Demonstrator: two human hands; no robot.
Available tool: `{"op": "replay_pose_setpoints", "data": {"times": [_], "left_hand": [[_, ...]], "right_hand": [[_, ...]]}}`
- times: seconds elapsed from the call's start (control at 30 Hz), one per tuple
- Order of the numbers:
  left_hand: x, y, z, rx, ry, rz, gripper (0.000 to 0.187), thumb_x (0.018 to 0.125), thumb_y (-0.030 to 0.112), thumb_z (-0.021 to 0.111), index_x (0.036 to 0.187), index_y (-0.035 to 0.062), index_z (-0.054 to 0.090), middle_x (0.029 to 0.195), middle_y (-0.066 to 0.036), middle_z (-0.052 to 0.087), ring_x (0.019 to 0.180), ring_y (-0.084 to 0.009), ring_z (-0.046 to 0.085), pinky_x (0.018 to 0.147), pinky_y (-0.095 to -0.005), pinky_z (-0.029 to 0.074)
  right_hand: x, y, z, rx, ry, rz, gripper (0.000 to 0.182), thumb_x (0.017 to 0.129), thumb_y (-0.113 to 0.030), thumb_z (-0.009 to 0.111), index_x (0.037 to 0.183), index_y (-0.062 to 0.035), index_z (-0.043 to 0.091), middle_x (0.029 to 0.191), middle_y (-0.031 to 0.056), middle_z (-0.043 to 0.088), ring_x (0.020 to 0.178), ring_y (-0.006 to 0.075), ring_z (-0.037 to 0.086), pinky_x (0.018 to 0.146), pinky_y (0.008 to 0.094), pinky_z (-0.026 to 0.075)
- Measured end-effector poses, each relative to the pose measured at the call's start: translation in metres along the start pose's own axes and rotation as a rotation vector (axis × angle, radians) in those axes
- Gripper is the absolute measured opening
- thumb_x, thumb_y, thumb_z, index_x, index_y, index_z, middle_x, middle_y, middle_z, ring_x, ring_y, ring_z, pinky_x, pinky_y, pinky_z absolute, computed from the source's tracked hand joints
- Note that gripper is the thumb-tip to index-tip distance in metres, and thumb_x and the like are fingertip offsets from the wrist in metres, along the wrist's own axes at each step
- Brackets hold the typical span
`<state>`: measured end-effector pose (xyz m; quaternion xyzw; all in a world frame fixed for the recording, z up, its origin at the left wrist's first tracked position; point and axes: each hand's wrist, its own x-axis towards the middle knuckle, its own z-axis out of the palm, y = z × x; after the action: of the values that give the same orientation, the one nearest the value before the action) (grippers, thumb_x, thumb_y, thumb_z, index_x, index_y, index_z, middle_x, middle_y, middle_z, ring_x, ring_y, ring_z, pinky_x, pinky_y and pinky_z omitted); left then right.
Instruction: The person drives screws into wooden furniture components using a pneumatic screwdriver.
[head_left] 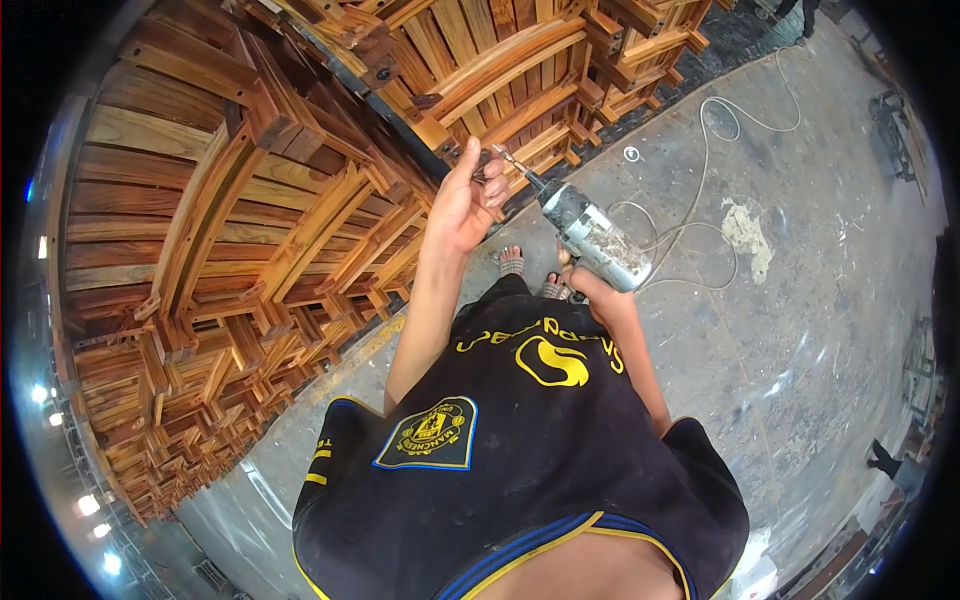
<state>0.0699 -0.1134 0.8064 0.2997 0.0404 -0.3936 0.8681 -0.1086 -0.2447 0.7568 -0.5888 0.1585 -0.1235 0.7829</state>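
My right hand [590,283] is wrapped around the handle of a worn grey-green electric screwdriver [600,238]. Its long bit [520,167] points up and left, toward the fingertips of my other hand. Raised in front of the slatted wood, my left hand [470,200] has its fingers curled and its thumb up. Small dark bits show between those fingers, too small to name. Close beyond the hand stands a slatted wooden piece [500,60] with curved rails. Another tall wooden slatted piece [200,190] rises along my left.
A pale cord [705,140] loops over the grey concrete floor [800,330] on the right. My sandalled feet [511,261] are below the hands. More wooden frames [190,440] run back along the left. Another person's foot [883,459] shows at the far right.
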Motion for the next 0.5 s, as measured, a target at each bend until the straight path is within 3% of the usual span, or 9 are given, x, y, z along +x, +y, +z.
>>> {"op": "replay_pose_setpoints", "data": {"times": [0.17,0.37,0.43,0.5], "left_hand": [[0.001,0.023,0.008,0.012,-0.048,-0.005,0.036,0.092,0.039,0.051,0.093,0.0037,0.052,0.063,0.003,0.04,0.052,-0.0077,0.037,0.047,-0.0211,0.031],[0.006,0.041,0.012,0.058,-0.063,0.0,0.035,0.092,0.038,0.051,0.093,0.0033,0.052,0.062,0.003,0.039,0.051,-0.0077,0.037,0.047,-0.0213,0.032],[0.008,0.046,0.012,0.098,-0.042,-0.005,0.033,0.092,0.036,0.053,0.093,0.0031,0.052,0.062,0.003,0.04,0.051,-0.0078,0.038,0.047,-0.0212,0.032],[0.008,0.049,0.016,0.135,-0.019,-0.002,0.032,0.091,0.035,0.054,0.093,0.0029,0.053,0.062,0.003,0.04,0.051,-0.008,0.038,0.047,-0.0212,0.032]], "right_hand": [[0.012,-0.012,0.018,-0.08,-0.057,-0.039,0.039,0.065,0.007,0.058,0.104,-0.0008,0.058,0.091,0.0032,0.059,0.083,0.0137,0.055,0.072,0.0254,0.044],[0.024,-0.019,0.03,-0.012,-0.067,0.022,0.035,0.066,0.007,0.056,0.1,-0.0011,0.057,0.087,0.0037,0.058,0.074,0.0109,0.055,0.06,0.0247,0.045],[0.027,-0.016,0.031,-0.047,-0.022,-0.015,0.032,0.068,-0.003,0.063,0.1,-0.0023,0.062,0.089,0.0039,0.066,0.079,0.0129,0.061,0.074,0.0259,0.047],[0.029,-0.015,0.032,-0.082,-0.011,0.009,0.032,0.067,-0.003,0.063,0.099,-0.0026,0.063,0.089,0.0044,0.066,0.08,0.0139,0.062,0.074,0.0266,0.047]]}}
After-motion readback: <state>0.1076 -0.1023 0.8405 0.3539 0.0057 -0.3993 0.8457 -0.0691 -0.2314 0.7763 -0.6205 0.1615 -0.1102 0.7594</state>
